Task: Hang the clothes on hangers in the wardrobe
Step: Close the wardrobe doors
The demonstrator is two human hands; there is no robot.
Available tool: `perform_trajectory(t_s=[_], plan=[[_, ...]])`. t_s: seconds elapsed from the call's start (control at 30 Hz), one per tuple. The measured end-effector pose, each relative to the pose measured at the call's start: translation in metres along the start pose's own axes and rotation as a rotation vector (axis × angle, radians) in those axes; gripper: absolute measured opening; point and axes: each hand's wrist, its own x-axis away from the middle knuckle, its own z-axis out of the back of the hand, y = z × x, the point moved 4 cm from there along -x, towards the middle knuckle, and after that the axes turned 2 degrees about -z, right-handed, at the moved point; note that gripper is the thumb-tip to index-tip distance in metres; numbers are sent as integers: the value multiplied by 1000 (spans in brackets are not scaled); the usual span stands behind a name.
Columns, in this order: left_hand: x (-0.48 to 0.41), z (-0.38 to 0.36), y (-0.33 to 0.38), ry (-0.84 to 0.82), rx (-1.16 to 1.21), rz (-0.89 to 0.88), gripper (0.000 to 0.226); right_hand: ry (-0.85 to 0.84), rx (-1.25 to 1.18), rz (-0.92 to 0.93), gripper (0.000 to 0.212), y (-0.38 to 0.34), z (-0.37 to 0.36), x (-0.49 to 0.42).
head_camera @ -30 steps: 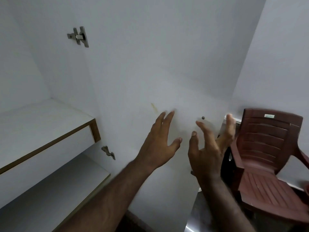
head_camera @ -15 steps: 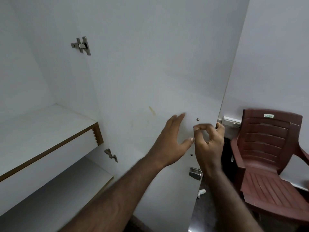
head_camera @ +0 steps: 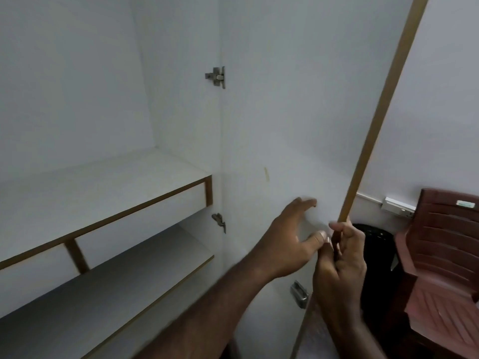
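Right hand [head_camera: 339, 265] around slim brown door edge [head_camera: 383, 104]

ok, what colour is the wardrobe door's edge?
Light brown edge; the door face is white. Head view.

A maroon plastic chair [head_camera: 445, 268] stands beside a black bin [head_camera: 375, 255], below a white wall socket [head_camera: 398, 207]

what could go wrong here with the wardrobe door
1. The right hand grips the wardrobe door by its brown edge; its fingers might get pinched if the wardrobe door shuts.
2. Swung wider, it might hit the black bin or the red chair behind it.
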Motion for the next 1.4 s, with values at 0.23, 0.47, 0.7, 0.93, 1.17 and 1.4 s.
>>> perform_trajectory(t_s=[0.23, 0.47, 0.7, 0.93, 1.17, 1.4], plan=[[80, 71, -16, 376, -10, 126, 61, -262, -131, 6, 61, -43, -61, 71], [147, 154, -31, 706, -215, 209, 30, -473, -55, 223, 51, -86, -153, 104], [156, 235, -75, 935, -302, 481, 34, -717, -198, 106, 36, -86, -266, 87], [147, 305, -125, 1024, -308, 609, 30, -906, -270, 46, 39, -85, -353, 91], [138, 351, -156, 1002, -313, 679, 24, -957, -141, 170, 42, -84, -410, 92], [130, 373, -169, 1010, -344, 692, 28, -993, -77, 207, 45, -79, -442, 92]])
